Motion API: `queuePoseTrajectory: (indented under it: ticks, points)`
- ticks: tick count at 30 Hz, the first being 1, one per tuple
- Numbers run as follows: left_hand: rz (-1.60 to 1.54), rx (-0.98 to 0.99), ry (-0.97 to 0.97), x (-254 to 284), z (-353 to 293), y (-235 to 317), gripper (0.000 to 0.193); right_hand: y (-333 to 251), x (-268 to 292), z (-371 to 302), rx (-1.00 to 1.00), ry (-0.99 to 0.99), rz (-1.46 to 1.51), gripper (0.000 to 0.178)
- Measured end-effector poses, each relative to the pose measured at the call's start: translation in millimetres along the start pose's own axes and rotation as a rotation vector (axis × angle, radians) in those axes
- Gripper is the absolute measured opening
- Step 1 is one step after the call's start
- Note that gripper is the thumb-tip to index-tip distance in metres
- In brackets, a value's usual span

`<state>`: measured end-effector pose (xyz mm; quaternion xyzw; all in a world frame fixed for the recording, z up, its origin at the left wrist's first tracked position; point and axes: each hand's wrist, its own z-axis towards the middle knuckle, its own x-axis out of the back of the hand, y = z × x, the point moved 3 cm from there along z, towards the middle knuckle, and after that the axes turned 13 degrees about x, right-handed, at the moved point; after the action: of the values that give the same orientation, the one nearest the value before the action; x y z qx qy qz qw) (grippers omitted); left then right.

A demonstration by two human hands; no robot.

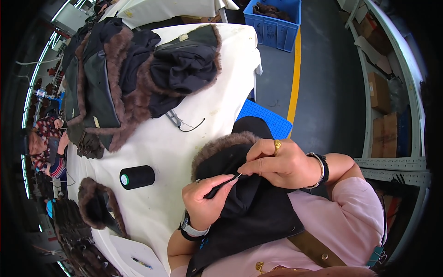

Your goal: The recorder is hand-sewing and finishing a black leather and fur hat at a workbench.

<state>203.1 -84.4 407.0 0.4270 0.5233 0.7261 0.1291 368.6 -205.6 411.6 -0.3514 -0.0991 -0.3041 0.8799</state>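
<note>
A black garment piece (244,212) with brown fur trim (226,141) lies across my lap and the table's near edge. My left hand (203,201) is closed, pinching a fold of its black cloth between thumb and fingers. Close beside it, my right hand (281,164) pinches a thin, shiny sewing needle (237,178) at the cloth fold. The needle's tip and any thread on it are too small to make out.
On the white-covered table (184,147) are a black thread spool (137,177), thread snips (173,118), a fur-trimmed piece (99,203) and a heap of fur-trimmed garments (138,74). Blue crates (272,27) stand beyond, shelves (369,92) at right. Another person (46,147) sits far left.
</note>
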Motion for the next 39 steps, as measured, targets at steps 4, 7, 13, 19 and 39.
queuePoseTrajectory:
  ticks: [4, 7, 13, 19, 39]
  points:
    - [-0.035, 0.012, -0.006, -0.3, 0.1, -0.1, 0.018, -3.7, 2.5, -1.7, 0.0, -0.047, -0.031, 0.032]
    - [-0.025, 0.004, -0.003, 0.3, 0.9, 0.4, 0.018, -5.8, 4.2, 0.3, 0.005, -0.128, -0.066, 0.034]
    - [0.006, -0.004, -0.003, 0.1, 1.7, 3.0, 0.017, -3.9, 4.2, 1.1, 0.022, -0.155, -0.073, 0.034]
    - [0.014, -0.005, -0.005, 0.7, 1.7, 2.8, 0.016, -4.8, 3.4, 2.9, 0.014, -0.182, -0.055, 0.034]
    - [0.015, -0.013, 0.003, -0.4, 1.4, 3.3, 0.017, -6.6, 3.8, 5.5, 0.053, -0.202, -0.069, 0.032]
